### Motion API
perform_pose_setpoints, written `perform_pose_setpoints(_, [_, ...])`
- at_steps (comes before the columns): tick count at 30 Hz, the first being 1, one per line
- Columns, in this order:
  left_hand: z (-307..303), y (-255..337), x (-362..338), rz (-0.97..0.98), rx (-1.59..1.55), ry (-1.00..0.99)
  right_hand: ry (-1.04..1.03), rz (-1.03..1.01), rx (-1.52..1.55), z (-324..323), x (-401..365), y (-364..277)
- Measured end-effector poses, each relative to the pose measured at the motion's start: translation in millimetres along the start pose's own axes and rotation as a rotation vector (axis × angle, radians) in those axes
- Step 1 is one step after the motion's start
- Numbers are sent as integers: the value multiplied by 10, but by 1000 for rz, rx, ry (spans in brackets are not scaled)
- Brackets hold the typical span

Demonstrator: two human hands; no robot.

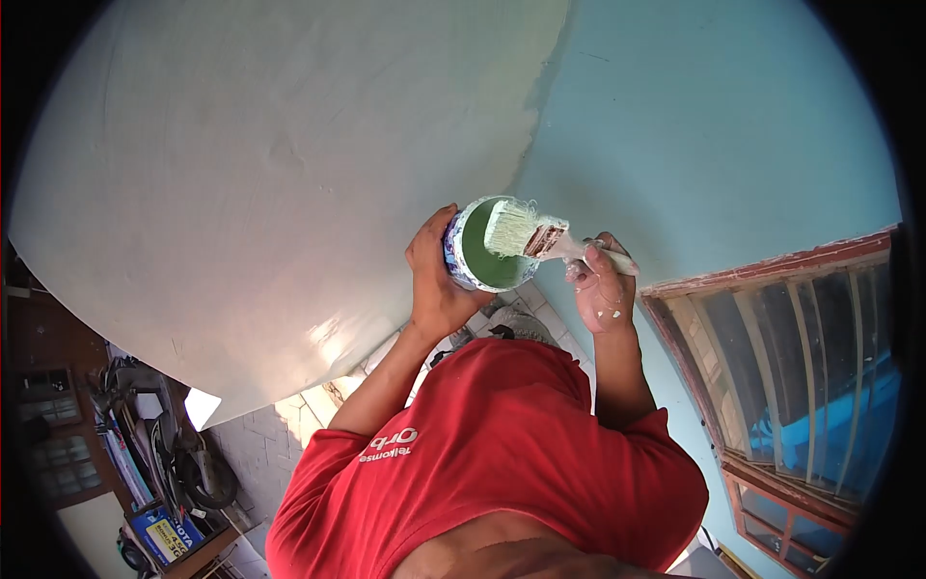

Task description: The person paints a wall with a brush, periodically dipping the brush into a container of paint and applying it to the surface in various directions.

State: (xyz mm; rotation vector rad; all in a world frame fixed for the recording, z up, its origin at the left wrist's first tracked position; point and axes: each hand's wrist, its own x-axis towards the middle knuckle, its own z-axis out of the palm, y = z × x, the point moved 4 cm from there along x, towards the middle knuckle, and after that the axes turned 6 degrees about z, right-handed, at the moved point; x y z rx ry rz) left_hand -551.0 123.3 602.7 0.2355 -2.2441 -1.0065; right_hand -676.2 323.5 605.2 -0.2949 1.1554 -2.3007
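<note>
My left hand point(434, 275) is wrapped round the side of a small paint pot point(452, 249), which is tilted so that its mouth faces me. Pale green paint point(503, 273) shows inside, and whitish paint coats the rim. A flat paintbrush point(546, 238) is gripped by its pale handle in my right hand point(603, 289). Its bristles, loaded with light paint, lie over the mouth of the pot, and a few stray hairs stick out. Paint is smeared on the fingers and palm of my right hand.
Ahead, a pale painted area point(289, 164) meets a blue wall point(723, 135) along an uneven edge. A red-framed barred window point(781, 357) is on the right. Paving tiles point(265, 449) lie below; at lower left are a wheel point(209, 473) and a blue box point(166, 533).
</note>
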Motion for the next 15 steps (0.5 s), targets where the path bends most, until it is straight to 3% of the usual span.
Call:
perform_pose_setpoints(6, [138, -77, 140, -54, -118, 6, 126, 162, 190, -103, 205, 117])
perform_pose_setpoints(12, [239, -52, 259, -64, -133, 25, 20, 158, 300, -230, 386, 117])
perform_pose_setpoints(15, [259, 10, 313, -89, -105, 23, -109, 73, 170, -173, 405, -57])
